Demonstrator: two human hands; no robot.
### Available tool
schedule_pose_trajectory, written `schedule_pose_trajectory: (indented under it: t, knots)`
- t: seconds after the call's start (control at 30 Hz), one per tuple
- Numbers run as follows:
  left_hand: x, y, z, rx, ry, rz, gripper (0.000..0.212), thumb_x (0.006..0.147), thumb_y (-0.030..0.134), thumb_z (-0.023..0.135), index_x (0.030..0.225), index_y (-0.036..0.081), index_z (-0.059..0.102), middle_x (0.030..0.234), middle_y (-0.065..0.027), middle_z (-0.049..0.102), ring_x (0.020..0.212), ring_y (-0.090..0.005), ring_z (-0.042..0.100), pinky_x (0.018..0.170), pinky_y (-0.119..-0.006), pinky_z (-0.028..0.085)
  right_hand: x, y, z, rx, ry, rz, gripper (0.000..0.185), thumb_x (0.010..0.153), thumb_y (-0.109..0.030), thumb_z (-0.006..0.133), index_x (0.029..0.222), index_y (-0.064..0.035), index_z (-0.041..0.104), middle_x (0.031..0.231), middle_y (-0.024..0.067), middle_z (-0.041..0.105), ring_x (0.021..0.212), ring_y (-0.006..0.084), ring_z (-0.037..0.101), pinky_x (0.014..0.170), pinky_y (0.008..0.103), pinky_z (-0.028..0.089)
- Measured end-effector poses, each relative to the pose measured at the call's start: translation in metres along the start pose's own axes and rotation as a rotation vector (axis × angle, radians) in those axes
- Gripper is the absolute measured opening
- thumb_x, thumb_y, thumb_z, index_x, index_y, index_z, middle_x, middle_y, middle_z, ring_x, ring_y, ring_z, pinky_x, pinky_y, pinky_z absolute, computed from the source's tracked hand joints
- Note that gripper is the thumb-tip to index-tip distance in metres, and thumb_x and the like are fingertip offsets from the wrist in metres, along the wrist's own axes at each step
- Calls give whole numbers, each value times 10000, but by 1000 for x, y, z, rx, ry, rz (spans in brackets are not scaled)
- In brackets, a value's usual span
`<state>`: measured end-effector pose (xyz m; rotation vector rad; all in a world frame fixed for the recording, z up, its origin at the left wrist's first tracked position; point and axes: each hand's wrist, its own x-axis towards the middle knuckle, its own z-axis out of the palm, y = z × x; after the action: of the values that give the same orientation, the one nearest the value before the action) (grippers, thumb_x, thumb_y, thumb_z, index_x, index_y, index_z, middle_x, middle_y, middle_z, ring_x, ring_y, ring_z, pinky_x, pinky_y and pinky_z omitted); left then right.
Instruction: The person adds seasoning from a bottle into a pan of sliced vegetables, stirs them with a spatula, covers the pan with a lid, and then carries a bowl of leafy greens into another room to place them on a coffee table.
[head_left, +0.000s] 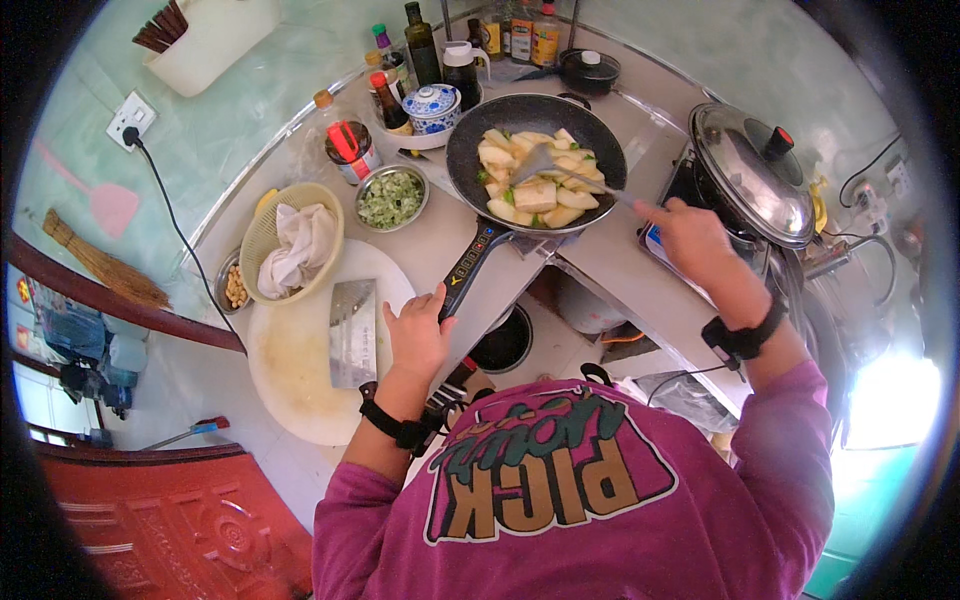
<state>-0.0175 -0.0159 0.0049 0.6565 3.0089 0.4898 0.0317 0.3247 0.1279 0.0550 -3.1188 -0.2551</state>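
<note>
A dark nonstick frying pan holds pale sliced pieces, a block that looks like tofu, and bits of green. My right hand grips a grey spatula by its pinkish handle, its blade in among the slices. At the pan's near side, my left hand has the end of the black pan handle between thumb and index finger, the other fingers spread. Just left of that hand, a cleaver lies flat on a round white cutting board.
Left of the pan stand a metal bowl of chopped greens, a colander with white cloth and a small bowl of nuts or beans. Behind are bottles and a blue-white lidded jar. A lidded pot stands right.
</note>
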Motion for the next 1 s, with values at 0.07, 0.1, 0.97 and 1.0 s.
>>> schedule_pose_trajectory:
  t: [0.07,0.1,0.97,1.0]
  knots:
    - [1,0,1,7,0,-1,503,704,234,615,1170,136,451,1015,-68,556,966,-227,508,917,-589,207,-11,9,-23,44,-9,51,411,710,-57,486,1100,-182,531,765,146,540,697,299,563,617,378,458]
    - [3,0,1,4,-1,1,503,704,234,615,1170,136,451,1015,-68,556,966,-227,508,917,-589,207,-19,13,-35,89,-15,110,384,717,-67,492,1083,-175,544,758,152,543,702,308,559,621,381,453]
    - [3,3,7,-11,9,3,496,694,232,628,1152,126,470,1015,-80,562,952,-234,523,910,-585,224,62,18,62,402,6,207,387,772,-152,431,1156,-132,472,891,225,560,827,365,543,740,423,428]
    - [1,0,9,-10,7,-11,496,694,232,628,1152,126,470,1015,-80,562,952,-234,523,910,-585,224,56,4,51,391,-44,183,390,771,-150,431,1159,-136,469,900,221,560,827,362,545,739,424,428]
